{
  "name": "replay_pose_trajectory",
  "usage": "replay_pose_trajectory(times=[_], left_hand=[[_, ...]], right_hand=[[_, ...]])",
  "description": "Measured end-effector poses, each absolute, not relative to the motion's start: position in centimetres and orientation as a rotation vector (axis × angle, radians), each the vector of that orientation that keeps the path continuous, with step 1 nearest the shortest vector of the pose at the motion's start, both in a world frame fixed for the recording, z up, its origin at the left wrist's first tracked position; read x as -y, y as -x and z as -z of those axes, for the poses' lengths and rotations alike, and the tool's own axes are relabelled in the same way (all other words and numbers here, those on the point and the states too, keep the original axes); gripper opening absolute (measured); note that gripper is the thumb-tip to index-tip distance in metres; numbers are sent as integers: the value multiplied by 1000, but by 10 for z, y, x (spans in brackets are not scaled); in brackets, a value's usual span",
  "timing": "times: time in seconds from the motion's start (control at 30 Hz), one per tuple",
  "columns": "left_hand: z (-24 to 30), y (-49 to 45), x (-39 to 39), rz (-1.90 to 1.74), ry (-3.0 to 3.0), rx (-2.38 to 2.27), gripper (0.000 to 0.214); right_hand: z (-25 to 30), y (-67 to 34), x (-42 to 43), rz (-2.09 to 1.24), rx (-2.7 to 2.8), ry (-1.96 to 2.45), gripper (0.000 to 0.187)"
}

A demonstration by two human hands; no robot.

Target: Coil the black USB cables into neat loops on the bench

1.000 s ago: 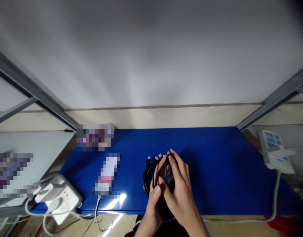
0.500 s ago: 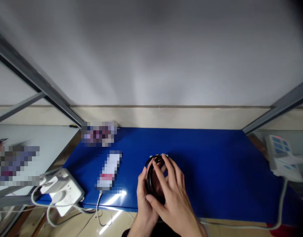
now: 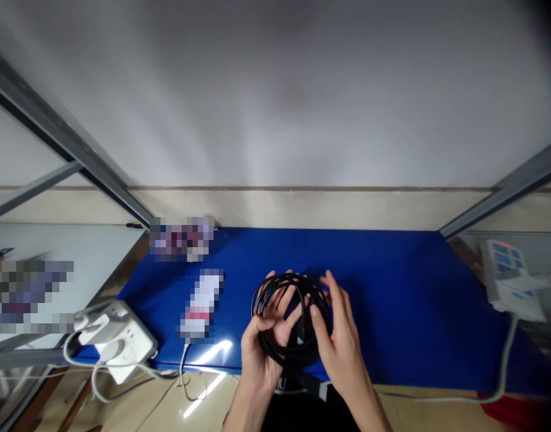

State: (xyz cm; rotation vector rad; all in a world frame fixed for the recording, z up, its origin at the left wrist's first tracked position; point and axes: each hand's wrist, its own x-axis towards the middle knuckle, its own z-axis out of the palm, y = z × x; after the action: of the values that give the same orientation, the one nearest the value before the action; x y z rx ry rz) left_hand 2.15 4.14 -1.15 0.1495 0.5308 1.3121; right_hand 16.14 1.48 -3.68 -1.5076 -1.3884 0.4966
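A coil of black cable (image 3: 318, 287) is held up in front of me, its loops spread into a loose ring. On its left side my left hand (image 3: 261, 345) is closed round the loops, thumb in front and fingers showing through the ring. My right hand (image 3: 342, 342) curves about the right rim, with the thumb over the loops and the fingertips at the outer edge. A dark cable end with a pale grey tip (image 3: 322, 391) hangs below the coil. Another small grey end shows inside the ring, partly covered by the loops.
The blue tabletop (image 3: 405, 300) spreads under my hands. To the left lie a blurred phone (image 3: 201, 303) on a white cord and a white power strip (image 3: 125, 342) with plugs. A second power strip (image 3: 511, 279) is at the right. Grey frame posts flank the table.
The coil has turned from a narrow, mostly covered bundle to a wide ring facing me. My right hand has shifted from over the coil to its right rim. A cable end now hangs below.
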Motion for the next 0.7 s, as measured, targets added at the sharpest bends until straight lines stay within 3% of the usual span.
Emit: replay_pose_trajectory(times=[0.13, 0.33, 0.7], left_hand=[[20, -21, -41, -1341, -237, -682, 66], [18, -20, -41, -1326, -616, -1135, 37], [-2, -16, -40, -1171, -618, -952, 56]], right_hand=[[51, -154, -7, -838, 1173, 1459, 56], [41, -154, -2, -1030, 907, 1367, 56], [17, -165, -29, -1276, 690, 1165, 55]])
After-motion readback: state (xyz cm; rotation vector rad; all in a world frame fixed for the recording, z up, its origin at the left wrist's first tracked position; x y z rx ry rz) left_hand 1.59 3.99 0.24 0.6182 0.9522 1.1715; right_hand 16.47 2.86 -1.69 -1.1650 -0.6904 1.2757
